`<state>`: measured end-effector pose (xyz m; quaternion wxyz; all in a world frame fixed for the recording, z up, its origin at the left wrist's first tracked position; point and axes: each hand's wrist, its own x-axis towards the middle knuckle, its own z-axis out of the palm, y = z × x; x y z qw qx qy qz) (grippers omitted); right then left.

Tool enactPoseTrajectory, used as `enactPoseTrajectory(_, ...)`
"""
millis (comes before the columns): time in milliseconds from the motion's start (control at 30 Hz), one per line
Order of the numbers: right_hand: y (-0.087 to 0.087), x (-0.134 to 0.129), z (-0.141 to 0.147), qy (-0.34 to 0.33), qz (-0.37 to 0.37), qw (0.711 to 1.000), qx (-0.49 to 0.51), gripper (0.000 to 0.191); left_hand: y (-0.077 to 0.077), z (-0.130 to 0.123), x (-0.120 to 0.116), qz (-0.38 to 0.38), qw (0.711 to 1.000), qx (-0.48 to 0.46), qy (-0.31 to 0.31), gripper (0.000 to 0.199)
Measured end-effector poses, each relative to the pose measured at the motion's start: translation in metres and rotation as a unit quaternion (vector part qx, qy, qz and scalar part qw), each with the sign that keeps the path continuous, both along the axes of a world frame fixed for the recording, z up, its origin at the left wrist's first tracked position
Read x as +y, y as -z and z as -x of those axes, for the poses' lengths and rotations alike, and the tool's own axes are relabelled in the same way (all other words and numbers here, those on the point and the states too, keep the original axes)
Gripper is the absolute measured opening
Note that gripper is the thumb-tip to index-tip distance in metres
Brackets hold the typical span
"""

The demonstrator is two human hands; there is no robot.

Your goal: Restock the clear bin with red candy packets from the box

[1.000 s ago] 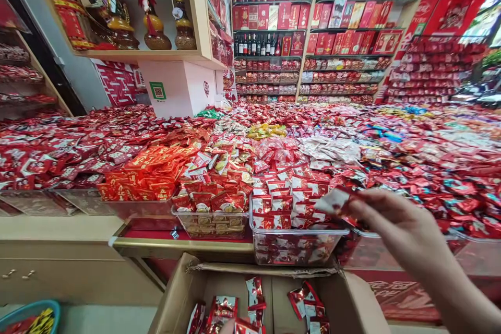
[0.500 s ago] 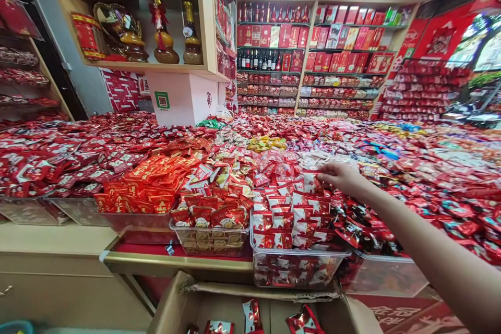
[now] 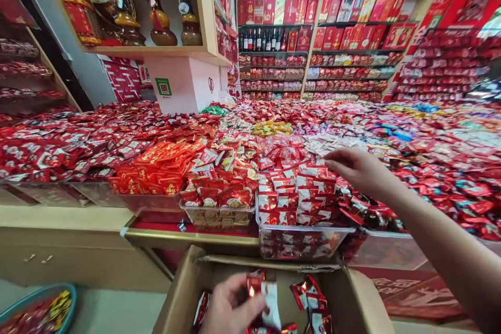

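Note:
My left hand [image 3: 229,307] is inside a cardboard box [image 3: 183,284], thumb and fingers closed on a small red-and-white snack packet [image 3: 270,303]. Several similar packets lie loose on the box floor. Over a clear plastic bin [image 3: 307,240] packed with upright rows of red-and-white packets [image 3: 287,201], my right hand [image 3: 354,168] hovers at the back right. Its fingers reach left, slightly apart, with nothing visible between them. The fingertips are close to the topmost packets; whether they touch cannot be made out.
A bin of red-and-gold packets [image 3: 219,214] and one of orange-red packets [image 3: 146,180] stand left of the bin. Dark red wrapped sweets [image 3: 376,209] fill the right side. A blue basin [image 3: 70,297] sits on the floor at left. Shelves [image 3: 309,26] line the back.
My left hand has come into view in the box, holding a packet. My right hand has let go of the packet it held above the bin. The view has tilted down.

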<state>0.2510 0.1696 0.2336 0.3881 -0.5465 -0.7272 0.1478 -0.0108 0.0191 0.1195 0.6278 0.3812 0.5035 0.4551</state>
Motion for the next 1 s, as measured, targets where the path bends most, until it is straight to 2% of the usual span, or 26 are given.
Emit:
enactPoseTrajectory(33,-0.001,-0.020,0.013,-0.049,0.023,0.997,0.053,0.021,-0.009,-0.003,0.006,-0.020,1.000,-0.007,-0.002,0.023)
enactPoseTrajectory(100,0.003,-0.057,0.039,-0.153,0.131,0.972,0.121,0.023,-0.028,-0.009,0.019,-0.064,0.997,-0.035,-0.004,0.021)
enactPoseTrajectory(133,0.007,-0.073,0.051,-0.191,0.175,0.956,0.138,0.023,-0.037,-0.013,0.024,-0.083,0.995,-0.050,-0.004,0.021)
enactPoseTrajectory(200,0.019,-0.094,0.069,-0.230,0.209,0.939,0.151,0.021,-0.049,-0.021,0.032,-0.110,0.991,-0.074,0.007,0.025)
enactPoseTrajectory(267,0.032,-0.102,0.078,-0.225,0.194,0.941,0.163,0.017,-0.054,-0.028,0.036,-0.123,0.988,-0.092,0.020,0.031)
enactPoseTrajectory(367,0.045,-0.102,0.078,-0.197,0.200,0.932,0.228,0.019,-0.050,-0.035,0.036,-0.122,0.986,-0.113,0.009,0.038)
enactPoseTrajectory(467,0.049,-0.104,0.077,-0.172,0.224,0.911,0.301,0.022,-0.045,-0.037,0.032,-0.121,0.984,-0.133,0.010,0.038)
enactPoseTrajectory(633,0.055,-0.107,0.078,-0.126,0.217,0.897,0.364,0.023,-0.045,-0.038,0.024,-0.135,0.983,-0.113,0.056,0.047)
enactPoseTrajectory(767,0.063,-0.109,0.077,-0.110,0.219,0.882,0.403,0.022,-0.048,-0.039,0.022,-0.133,0.981,-0.143,0.016,0.045)
enactPoseTrajectory(867,0.064,-0.113,0.077,-0.106,0.237,0.871,0.417,0.021,-0.047,-0.038,0.025,-0.125,0.978,-0.160,-0.045,0.031)
enactPoseTrajectory(933,0.063,-0.117,0.078,-0.107,0.240,0.871,0.416,0.020,-0.047,-0.036,0.028,-0.145,0.979,-0.126,-0.073,0.026)
enactPoseTrajectory(1000,0.062,-0.119,0.080,-0.102,0.217,0.876,0.419,0.022,-0.047,-0.032,0.031,-0.175,0.980,-0.074,-0.065,0.028)
